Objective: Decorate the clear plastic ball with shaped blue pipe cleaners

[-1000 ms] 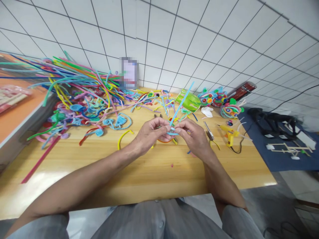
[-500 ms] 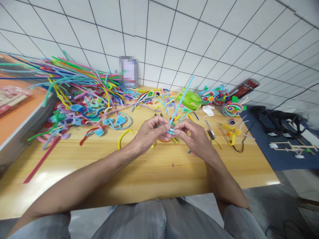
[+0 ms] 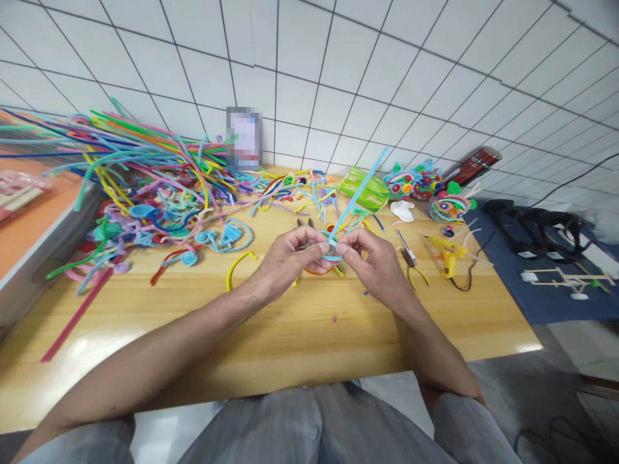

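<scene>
Over the middle of the table both of my hands pinch a light blue pipe cleaner (image 3: 358, 192). Its long free end rises up and to the right, while its lower part bends between my fingertips. My left hand (image 3: 298, 255) is closed on it with thumb and forefinger. My right hand (image 3: 368, 256) grips it close beside, the two thumbs nearly meeting. An orange curved piece and other coloured bits show partly under my hands. Dark tool tips (image 3: 304, 223) poke out just behind my left fingers. A curved yellow pipe cleaner (image 3: 236, 265) lies left of my left wrist.
A big heap of coloured pipe cleaners (image 3: 159, 193) fills the table's left side. Along the back are a green packet (image 3: 363, 189), colourful decorated heads (image 3: 411, 182) and a dark red flask (image 3: 471, 166). Pliers (image 3: 411, 259) and a yellow glue gun (image 3: 449, 252) lie at right.
The free end of the light blue pipe cleaner has swung slightly to the right, and its bent part between my fingers has shifted. The view has turned a little; both hands keep their pinch.
</scene>
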`<state>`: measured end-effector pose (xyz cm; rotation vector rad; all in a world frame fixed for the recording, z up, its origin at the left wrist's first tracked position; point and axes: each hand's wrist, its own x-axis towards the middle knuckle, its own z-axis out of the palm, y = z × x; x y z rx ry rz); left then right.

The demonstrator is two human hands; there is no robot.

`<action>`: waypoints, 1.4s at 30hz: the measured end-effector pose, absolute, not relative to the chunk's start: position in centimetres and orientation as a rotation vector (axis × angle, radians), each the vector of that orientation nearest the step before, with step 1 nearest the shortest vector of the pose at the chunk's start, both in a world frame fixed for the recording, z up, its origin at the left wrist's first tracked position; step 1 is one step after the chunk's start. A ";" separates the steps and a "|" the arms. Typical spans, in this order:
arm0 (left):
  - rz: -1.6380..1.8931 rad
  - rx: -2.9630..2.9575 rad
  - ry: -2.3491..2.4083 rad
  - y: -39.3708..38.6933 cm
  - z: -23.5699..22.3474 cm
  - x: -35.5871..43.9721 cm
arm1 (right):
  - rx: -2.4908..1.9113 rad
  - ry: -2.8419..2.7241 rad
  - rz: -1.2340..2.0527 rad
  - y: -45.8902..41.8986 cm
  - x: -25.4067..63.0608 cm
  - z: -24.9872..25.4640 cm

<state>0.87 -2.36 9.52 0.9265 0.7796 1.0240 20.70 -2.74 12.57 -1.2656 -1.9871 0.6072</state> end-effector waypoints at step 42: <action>1.016 1.133 0.811 -2.5 10.1 0.8 | -1.202 -1.915 0.661 -2.7 20.5 12.2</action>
